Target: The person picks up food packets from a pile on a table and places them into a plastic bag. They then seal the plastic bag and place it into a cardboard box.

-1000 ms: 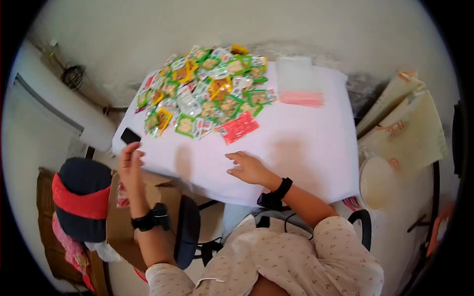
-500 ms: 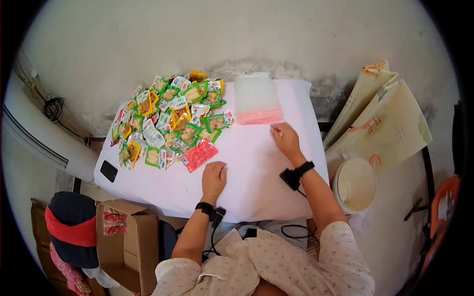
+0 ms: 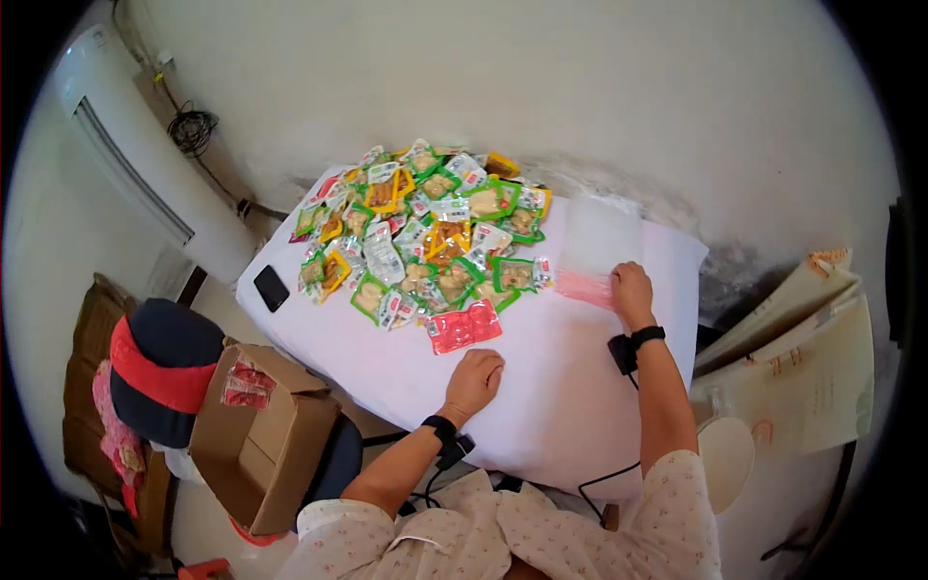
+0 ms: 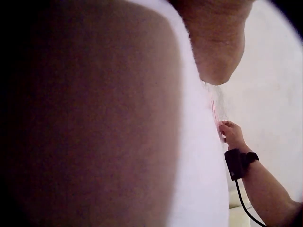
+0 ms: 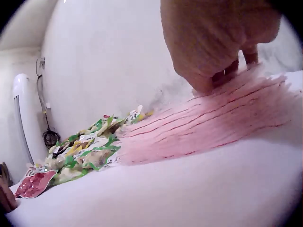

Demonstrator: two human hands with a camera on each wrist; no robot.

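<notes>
My right hand [image 3: 633, 293] is at the red-edged end of a stack of clear plastic bags [image 3: 601, 239] on the right of the table. In the right wrist view its fingers and thumb pinch the bags' pink edges [image 5: 189, 125]. Loosely curled, my left hand [image 3: 473, 384] rests on the white cloth near the front edge, holding nothing. Just beyond it lies a red packet [image 3: 463, 327], before a heap of green and yellow food packets [image 3: 425, 232]. The left wrist view shows part of the left hand [image 4: 215, 42], its fingertips hidden.
A black phone [image 3: 271, 288] lies at the table's left edge. Below it an open cardboard box [image 3: 280, 440] stands beside a dark cushion with a red band [image 3: 169, 358]. Right of the table are a round bucket [image 3: 727, 464] and a folded patterned sheet [image 3: 807, 377].
My left hand has come from above the box on the left to the table front. My right hand has moved right and forward to the bags and taken hold of their edge.
</notes>
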